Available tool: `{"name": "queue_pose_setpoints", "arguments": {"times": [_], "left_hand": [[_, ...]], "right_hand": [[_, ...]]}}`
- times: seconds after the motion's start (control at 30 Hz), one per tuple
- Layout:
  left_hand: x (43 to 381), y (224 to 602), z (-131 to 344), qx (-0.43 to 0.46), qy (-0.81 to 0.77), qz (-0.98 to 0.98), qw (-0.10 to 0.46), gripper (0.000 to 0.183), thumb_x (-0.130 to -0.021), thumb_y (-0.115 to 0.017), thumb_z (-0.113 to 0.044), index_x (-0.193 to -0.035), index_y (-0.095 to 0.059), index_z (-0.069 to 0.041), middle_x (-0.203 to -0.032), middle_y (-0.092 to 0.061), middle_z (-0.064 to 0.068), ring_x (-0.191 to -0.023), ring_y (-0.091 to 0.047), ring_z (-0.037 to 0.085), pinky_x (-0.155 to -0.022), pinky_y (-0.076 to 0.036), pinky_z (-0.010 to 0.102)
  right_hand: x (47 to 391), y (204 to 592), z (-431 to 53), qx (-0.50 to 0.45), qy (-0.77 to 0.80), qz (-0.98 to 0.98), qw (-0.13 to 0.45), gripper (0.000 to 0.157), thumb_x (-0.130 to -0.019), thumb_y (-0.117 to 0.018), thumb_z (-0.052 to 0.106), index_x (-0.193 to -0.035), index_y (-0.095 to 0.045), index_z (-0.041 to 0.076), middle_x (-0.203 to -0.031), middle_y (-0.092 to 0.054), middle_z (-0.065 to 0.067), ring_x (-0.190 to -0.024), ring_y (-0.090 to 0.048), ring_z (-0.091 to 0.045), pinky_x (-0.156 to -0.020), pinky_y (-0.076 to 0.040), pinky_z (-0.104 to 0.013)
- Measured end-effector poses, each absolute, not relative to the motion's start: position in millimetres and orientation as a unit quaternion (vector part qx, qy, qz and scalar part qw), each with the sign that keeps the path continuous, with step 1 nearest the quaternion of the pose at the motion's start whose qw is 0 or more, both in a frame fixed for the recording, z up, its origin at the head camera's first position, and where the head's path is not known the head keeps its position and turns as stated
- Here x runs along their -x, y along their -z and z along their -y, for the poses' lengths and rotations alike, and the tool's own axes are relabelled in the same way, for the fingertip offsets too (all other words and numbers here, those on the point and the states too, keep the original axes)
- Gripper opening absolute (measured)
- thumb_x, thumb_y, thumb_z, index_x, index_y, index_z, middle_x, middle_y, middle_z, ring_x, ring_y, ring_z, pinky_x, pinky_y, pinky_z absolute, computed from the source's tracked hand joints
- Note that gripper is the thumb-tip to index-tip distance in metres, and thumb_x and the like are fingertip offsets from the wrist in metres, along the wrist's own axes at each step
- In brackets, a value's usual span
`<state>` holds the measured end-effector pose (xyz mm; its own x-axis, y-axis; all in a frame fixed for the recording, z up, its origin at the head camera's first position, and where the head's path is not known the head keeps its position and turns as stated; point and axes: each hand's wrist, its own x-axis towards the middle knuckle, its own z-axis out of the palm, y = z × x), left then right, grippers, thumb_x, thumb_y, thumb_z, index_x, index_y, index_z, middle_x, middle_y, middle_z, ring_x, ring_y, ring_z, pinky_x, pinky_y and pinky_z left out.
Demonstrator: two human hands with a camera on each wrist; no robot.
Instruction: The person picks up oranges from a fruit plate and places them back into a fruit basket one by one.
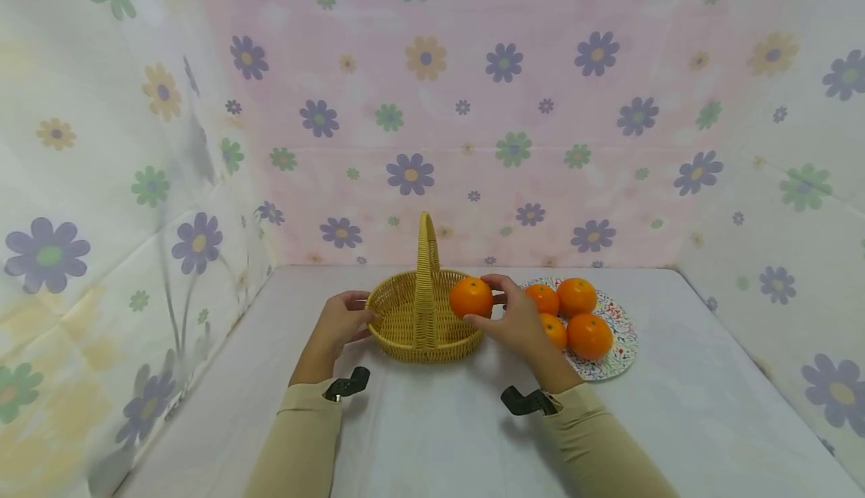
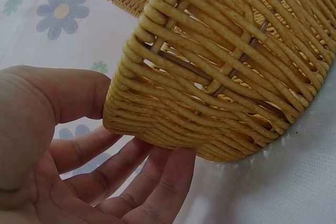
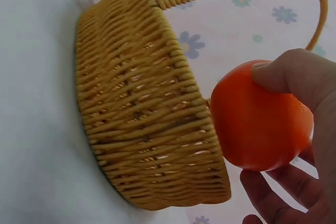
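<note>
Loading the basket (image 1: pixel 399 349) appeared to be at an early stage. One orange (image 1: pixel 471 297) was off the plate (image 1: pixel 623 333) and held at the basket's right-hand rim, right of centre in the head view, but not yet let go. Four other oranges (image 1: pixel 590 336) lay on the plate farther right, seemingly left to transfer, and none could be seen resting inside the basket, which stood upright on the desk (image 1: pixel 432 438) near the centre of the frame.

The right hand (image 1: pixel 511 319) came in from the lower right, its thumb against one side of the orange and its fingers (image 3: pixel 278 190) around the other, pinching it. Whether the fruit touched the rim could not be told.

The left hand (image 1: pixel 340 325) reached up from the lower left, gripping the basket's left end: the thumb (image 2: pixel 86 95) lay at the rim, while the fingers, somewhat spread, curled against the outer wall from below, probably to steady it.
</note>
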<state>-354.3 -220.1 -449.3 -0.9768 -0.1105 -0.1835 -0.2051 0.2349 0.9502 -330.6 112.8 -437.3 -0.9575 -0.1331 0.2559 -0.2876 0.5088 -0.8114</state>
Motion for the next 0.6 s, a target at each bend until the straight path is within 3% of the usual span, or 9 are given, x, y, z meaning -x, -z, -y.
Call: {"name": "queue_pose_setpoints", "arguments": {"times": [0.33, 0.6], "left_hand": [[354.3, 450.3, 221.2, 0.097, -0.609, -0.786, 0.039, 0.054, -0.092, -0.067, -0.006, -0.144, -0.054, -0.009, -0.144, -0.055, 0.018, -0.126, -0.061, 0.035, -0.093, -0.063, 0.043], [355.0, 451.2, 221.4, 0.098, -0.614, -0.782, 0.042, 0.053, -0.091, -0.068, -0.007, -0.143, -0.056, -0.009, -0.144, -0.056, 0.017, -0.126, -0.062, 0.035, -0.095, -0.062, 0.044]], "right_hand": [[323.3, 445.0, -95.0, -0.142, -0.453, 0.878, 0.068, 0.075, -0.076, -0.091, 0.040, -0.141, -0.057, 0.024, -0.133, -0.065, 0.003, -0.114, -0.063, -0.019, -0.097, -0.058, -0.044], [323.6, 456.5, -88.1, -0.168, -0.416, 0.891, 0.073, 0.073, -0.079, -0.088, 0.047, -0.141, -0.058, 0.024, -0.136, -0.065, 0.006, -0.123, -0.063, -0.017, -0.106, -0.055, -0.045]]}}
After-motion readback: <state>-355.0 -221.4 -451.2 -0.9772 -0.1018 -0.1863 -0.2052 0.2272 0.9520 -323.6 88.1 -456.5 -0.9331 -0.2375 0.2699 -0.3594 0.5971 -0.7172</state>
